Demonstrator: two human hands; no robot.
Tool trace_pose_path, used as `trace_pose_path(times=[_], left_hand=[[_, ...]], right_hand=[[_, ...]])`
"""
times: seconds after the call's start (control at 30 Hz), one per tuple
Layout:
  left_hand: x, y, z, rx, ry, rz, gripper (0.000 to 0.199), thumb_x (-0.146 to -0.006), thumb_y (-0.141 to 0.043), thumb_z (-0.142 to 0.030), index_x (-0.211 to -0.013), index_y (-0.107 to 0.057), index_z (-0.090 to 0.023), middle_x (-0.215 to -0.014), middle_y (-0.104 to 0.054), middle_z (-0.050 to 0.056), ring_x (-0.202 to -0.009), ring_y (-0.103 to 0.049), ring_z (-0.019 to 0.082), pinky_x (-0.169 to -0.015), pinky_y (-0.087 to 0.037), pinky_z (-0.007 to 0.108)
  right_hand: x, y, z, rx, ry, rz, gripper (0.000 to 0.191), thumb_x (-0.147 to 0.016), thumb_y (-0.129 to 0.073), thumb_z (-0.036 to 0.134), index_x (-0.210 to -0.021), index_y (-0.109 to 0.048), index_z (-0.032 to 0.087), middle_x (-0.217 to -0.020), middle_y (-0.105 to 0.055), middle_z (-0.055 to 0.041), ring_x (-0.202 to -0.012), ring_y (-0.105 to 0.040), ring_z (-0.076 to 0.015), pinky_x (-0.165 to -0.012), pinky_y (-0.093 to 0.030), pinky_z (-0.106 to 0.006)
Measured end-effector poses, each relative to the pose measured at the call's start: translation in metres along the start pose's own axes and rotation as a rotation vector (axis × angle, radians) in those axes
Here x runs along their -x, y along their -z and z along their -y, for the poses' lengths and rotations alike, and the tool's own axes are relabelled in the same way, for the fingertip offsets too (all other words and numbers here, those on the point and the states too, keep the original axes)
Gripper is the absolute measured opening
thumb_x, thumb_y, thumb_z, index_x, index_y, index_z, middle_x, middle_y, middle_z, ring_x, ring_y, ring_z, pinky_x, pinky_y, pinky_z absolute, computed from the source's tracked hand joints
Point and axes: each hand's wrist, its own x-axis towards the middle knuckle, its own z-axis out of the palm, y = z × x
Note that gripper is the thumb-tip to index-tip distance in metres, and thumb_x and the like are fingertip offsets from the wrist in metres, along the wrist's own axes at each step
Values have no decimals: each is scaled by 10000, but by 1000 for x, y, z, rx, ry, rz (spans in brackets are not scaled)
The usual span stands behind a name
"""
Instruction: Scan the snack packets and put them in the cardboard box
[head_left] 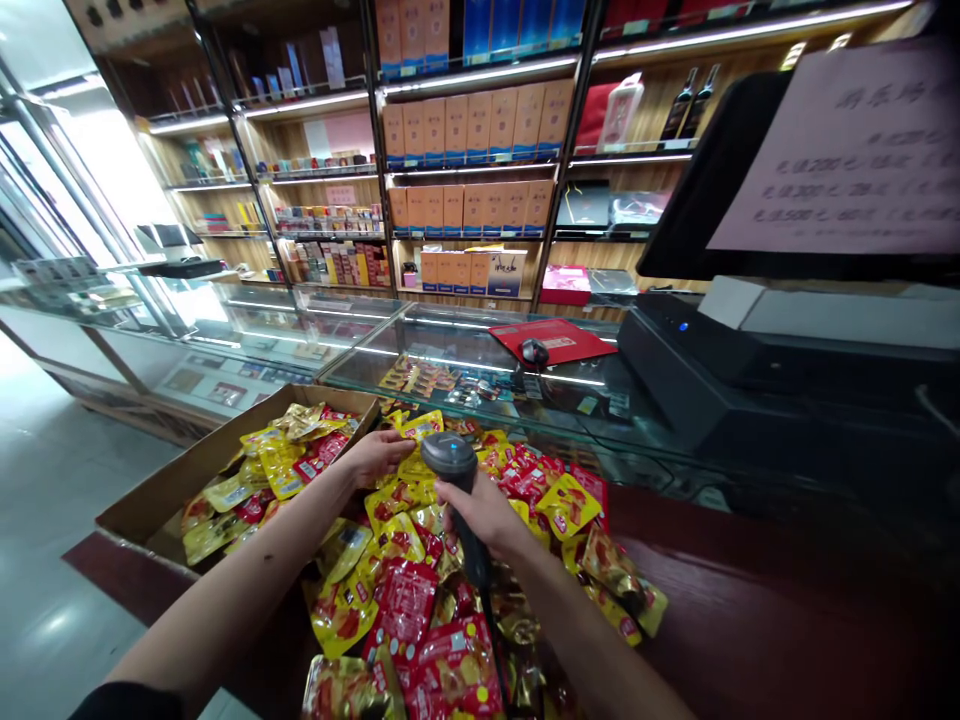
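Note:
My right hand (480,510) is wrapped around the handle of a black barcode scanner (450,455), its head showing a small blue light and facing away from me. My left hand (382,455) is just left of the scanner head, its fingers closed at the edge of a yellow snack packet (424,428). Beneath both hands spreads a heap of shiny red, yellow and gold snack packets (405,600). The scanner's cord runs down over the pile toward me.
An open cardboard box (150,500) with more packets stands at left. Behind the heap is a glass display counter (360,345) bearing a red mat (585,340) and a computer mouse (535,351). A black checkout machine (690,370) rises at right. Stocked shelves line the back wall.

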Motion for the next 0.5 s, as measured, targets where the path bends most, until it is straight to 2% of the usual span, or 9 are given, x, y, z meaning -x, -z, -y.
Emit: trace_pose_path(times=[0.17,0.5], left_hand=[[9,-4,-5,-118,-14,-7,401,-495,-865,-343,-762,-658,-127,-612,-571,-34,-491,-439,34,-459,-287,170],[13,-2,-8,-149,-6,6,410,-492,-862,-360,-762,-653,-132,-589,-550,-48,-490,-402,40,-488,-270,197]], right_hand=[[-1,-4,-2,26,9,-5,173,-774,-574,297,-673,-488,186,-398,-521,42,-293,-450,-100,-325,-375,-212],[-2,-5,-8,33,23,-12,199,-779,-578,337,-686,-477,193,-408,-512,49,-297,-443,-101,-327,-368,-217]])
